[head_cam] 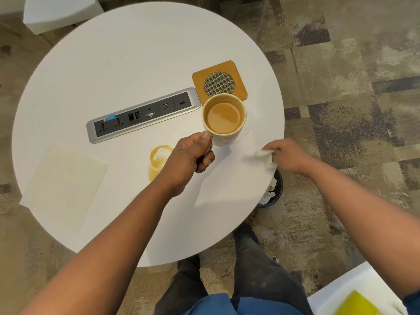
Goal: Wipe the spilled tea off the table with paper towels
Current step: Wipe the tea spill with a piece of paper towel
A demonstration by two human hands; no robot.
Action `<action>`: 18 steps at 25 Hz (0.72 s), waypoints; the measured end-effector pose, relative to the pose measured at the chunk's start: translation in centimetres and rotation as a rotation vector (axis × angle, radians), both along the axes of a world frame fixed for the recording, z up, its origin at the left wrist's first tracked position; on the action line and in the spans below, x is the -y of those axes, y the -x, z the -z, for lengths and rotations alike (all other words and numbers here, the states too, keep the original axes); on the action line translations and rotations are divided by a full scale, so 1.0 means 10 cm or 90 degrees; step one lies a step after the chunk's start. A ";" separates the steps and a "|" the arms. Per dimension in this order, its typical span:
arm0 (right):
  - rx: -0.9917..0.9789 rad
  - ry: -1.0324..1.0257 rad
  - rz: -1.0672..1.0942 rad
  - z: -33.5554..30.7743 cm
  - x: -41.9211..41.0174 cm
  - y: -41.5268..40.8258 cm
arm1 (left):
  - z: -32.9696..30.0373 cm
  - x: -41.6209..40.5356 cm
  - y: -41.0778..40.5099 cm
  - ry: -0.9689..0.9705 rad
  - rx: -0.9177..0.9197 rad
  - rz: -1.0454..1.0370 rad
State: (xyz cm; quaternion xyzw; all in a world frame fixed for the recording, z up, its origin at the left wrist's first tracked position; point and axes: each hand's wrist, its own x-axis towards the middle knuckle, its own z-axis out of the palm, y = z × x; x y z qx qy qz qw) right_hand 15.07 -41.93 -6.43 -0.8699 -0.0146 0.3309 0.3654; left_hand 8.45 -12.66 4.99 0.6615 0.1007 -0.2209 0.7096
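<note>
- Two hands were observed above a round white bench point(127, 48), seen from the head view.
- The left hand point(189, 156) was found with its fingers point(208, 159) curled round the handle of a mug point(224, 120); the thumb was laid along the top near the rim.
- The mug was noted to be filled with milky tea and held upright near the right part of the bench; whether its base touched the surface could not be told.
- The right hand point(289, 155) was recorded near the right edge of the bench, its fingers pinched on a crumpled white paper towel point(266, 156); the towel appeared blurred.
- A brown tea spill point(156, 161) was located on the bench just left of the left wrist, formed as a ring with a pool below it; it was well apart from the paper towel.
- A square cork coaster point(219, 79) with a round mesh centre was found just behind the mug.
- A grey socket panel point(143, 114) was set into the bench at a slant, left of the mug.
- A pale flat sheet point(64, 183) was seen lying at the left near edge of the bench.
- A dark bin point(276, 189) holding crumpled white paper was partly seen on the patterned carpet point(352, 98) below the right edge of the bench.
</note>
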 end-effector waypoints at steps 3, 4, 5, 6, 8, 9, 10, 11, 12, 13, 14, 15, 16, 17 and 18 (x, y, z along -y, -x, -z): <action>-0.084 -0.238 0.333 -0.04 -0.01 0.01 | 0.00 0.01 0.00 0.001 0.000 0.003; -0.095 -0.268 0.386 -0.03 -0.03 0.00 | 0.00 0.01 0.00 0.003 0.000 0.003; -0.091 -0.278 0.412 -0.02 -0.04 0.00 | 0.00 0.02 -0.01 0.004 0.002 0.003; -0.075 -0.270 0.422 0.00 -0.06 -0.01 | 0.01 0.02 -0.01 0.005 0.003 0.004; -0.022 -0.216 0.431 0.05 -0.09 -0.02 | 0.01 0.02 -0.02 0.010 0.004 0.004; 0.002 -0.184 0.440 0.07 -0.10 -0.02 | 0.02 0.02 -0.03 0.011 0.005 0.004; 0.020 -0.161 0.451 0.09 -0.11 0.00 | 0.02 0.02 -0.03 0.009 0.005 0.004; 0.041 -0.145 0.460 0.09 -0.11 0.01 | 0.02 0.02 -0.03 0.009 0.005 0.004; 0.066 -0.132 0.455 0.09 -0.10 0.02 | 0.02 0.02 -0.03 0.010 0.005 0.004; 0.092 -0.120 0.430 0.08 -0.10 0.04 | 0.02 0.02 -0.03 0.013 0.005 0.004; 0.114 -0.101 0.386 0.07 -0.09 0.06 | 0.02 0.02 -0.04 0.014 0.005 0.004; 0.129 -0.065 0.328 0.07 -0.08 0.09 | 0.02 0.03 -0.04 0.013 0.005 0.005; 0.145 -0.019 0.277 0.09 -0.08 0.11 | 0.01 0.03 -0.04 0.011 0.004 0.007; 0.168 0.021 0.250 0.11 -0.07 0.12 | 0.01 0.03 -0.04 0.009 0.003 0.009; 0.198 0.050 0.245 0.12 -0.08 0.12 | 0.01 0.03 -0.04 0.009 0.002 0.009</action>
